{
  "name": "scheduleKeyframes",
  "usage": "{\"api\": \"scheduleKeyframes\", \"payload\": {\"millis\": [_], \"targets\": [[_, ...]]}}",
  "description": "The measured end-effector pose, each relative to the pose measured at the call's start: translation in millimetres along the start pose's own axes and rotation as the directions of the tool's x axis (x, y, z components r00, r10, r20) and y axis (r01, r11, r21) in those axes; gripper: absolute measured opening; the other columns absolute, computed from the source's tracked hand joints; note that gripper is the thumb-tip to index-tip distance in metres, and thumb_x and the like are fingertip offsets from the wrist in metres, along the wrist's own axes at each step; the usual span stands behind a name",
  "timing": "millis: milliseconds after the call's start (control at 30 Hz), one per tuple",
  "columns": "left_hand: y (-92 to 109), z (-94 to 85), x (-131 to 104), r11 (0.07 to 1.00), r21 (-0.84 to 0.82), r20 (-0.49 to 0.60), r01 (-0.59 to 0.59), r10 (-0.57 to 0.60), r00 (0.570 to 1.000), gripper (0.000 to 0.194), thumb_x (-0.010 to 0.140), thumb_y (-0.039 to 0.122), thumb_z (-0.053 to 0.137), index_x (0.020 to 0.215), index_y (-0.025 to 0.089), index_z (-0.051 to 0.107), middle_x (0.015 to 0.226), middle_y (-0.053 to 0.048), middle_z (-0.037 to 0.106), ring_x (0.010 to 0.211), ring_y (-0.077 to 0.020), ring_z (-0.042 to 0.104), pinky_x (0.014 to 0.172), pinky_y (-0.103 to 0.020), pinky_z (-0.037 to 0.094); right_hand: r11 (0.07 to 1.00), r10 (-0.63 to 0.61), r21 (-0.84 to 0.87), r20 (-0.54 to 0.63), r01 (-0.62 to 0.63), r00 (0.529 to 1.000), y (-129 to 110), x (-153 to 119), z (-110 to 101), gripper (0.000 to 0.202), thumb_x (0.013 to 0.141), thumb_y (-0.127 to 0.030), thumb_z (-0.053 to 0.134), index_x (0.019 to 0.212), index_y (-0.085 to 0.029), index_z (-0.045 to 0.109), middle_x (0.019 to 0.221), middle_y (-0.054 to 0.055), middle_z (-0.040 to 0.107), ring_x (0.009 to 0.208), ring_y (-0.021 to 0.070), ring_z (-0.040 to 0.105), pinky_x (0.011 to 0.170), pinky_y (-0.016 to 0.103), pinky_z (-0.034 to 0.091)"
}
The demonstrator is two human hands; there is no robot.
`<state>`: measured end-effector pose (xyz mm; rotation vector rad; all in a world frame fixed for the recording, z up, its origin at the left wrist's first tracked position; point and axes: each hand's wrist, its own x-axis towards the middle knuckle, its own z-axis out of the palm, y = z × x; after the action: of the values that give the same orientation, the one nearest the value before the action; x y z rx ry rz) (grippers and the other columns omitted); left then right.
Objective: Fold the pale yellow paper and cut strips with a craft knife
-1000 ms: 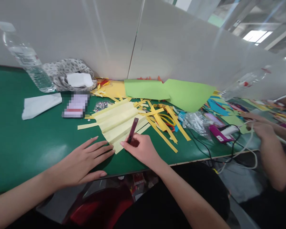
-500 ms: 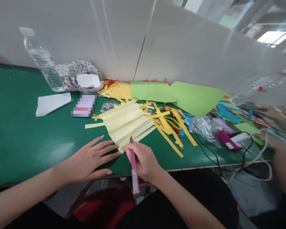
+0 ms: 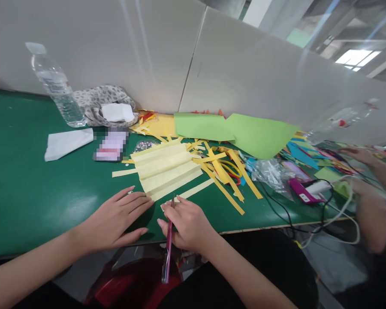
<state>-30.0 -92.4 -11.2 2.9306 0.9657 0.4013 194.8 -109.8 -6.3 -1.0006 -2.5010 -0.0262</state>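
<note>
A pale yellow pleated sheet of paper (image 3: 167, 169) lies on the green table in front of me. My left hand (image 3: 124, 219) rests palm down, fingers stretched out, with its fingertips at the sheet's near corner. My right hand (image 3: 188, 221) grips a pink-handled craft knife (image 3: 169, 240), its thin tip pointing away from me. Beside that tip lies a narrow pale yellow paper strip (image 3: 197, 189), apart from the sheet, its near end at my right fingers. Yellow paper strips (image 3: 225, 171) are heaped right of the sheet, partly over a yellow-handled tool.
Behind the sheet stand green paper pieces (image 3: 260, 133) against the grey partition (image 3: 141, 56). At left are a water bottle (image 3: 59, 90), a phone (image 3: 112, 145) and a tissue (image 3: 67, 143). Cables and a magenta box (image 3: 304, 192) lie at right, near another person's arms (image 3: 373, 214).
The strip at the sheet's near edge has come away, leaving a gap of green table. My right hand has turned the knife, its handle end swinging left. My left hand stays flat.
</note>
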Motion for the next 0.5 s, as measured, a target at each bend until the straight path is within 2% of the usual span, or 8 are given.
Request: {"api": "scheduleKeyframes", "payload": {"millis": [133,200,267,400,500], "targets": [[-0.1,-1.0,0.6,0.999,0.015,-0.027,0.042,-0.042,0.999,0.039,0.09,0.037,0.042,0.122,0.017,0.051,0.119,-0.008,0.06,0.11,-0.0221,0.053,0.104,-0.041,0.03,0.98,0.14,-0.147,0.017,-0.136,0.99,21.4,4.3,-8.2,0.025,0.09,-0.033,0.04,0.078,-0.016,0.055,0.065,0.007,0.062,0.066,0.0204,0.061,0.083,0.038,0.045],[0.0,-2.5,1.3,0.998,0.003,-0.026,0.07,-0.07,0.997,0.039,0.09,0.037,0.041,0.122,0.018,0.051,0.119,-0.007,0.06,0.11,-0.0224,0.052,0.102,-0.04,0.033,0.938,0.256,-0.238,-0.008,-0.25,0.967,37.6,5.9,-14.9,0.028,0.091,-0.035,0.04,0.074,-0.018,0.053,0.06,0.006,0.059,0.062,0.0215,0.058,0.077,0.038,0.044],[0.1,-4.1,1.8,0.996,-0.007,-0.011,0.085,-0.085,0.996,0.041,0.09,0.038,0.041,0.125,0.018,0.05,0.122,-0.007,0.058,0.112,-0.0228,0.051,0.102,-0.041,0.034,0.888,0.349,-0.31,-0.028,-0.34,0.937,51.5,6.6,-21.0,0.026,0.091,-0.034,0.04,0.073,-0.018,0.051,0.059,0.006,0.058,0.062,0.022,0.057,0.079,0.041,0.042],[0.0,-4.8,1.4,0.998,-0.015,0.001,0.056,-0.056,0.998,0.045,0.09,0.037,0.041,0.132,0.02,0.044,0.13,-0.006,0.054,0.115,-0.0226,0.05,0.103,-0.04,0.033,0.892,0.34,-0.293,-0.07,-0.345,0.938,59.3,8.0,-28.4,0.021,0.091,-0.033,0.041,0.078,-0.019,0.05,0.062,0.003,0.058,0.063,0.0198,0.055,0.087,0.041,0.039],[-0.5,-3.3,0.5,0.999,-0.02,-0.003,0.045,-0.045,0.999,0.046,0.091,0.037,0.04,0.134,0.021,0.042,0.131,-0.006,0.053,0.115,-0.0221,0.051,0.102,-0.039,0.034,0.916,0.287,-0.252,-0.134,-0.313,0.948,56.1,9.3,-34.5,0.018,0.089,-0.032,0.042,0.085,-0.018,0.052,0.066,0.005,0.06,0.069,0.0209,0.056,0.079,0.036,0.041]]}}
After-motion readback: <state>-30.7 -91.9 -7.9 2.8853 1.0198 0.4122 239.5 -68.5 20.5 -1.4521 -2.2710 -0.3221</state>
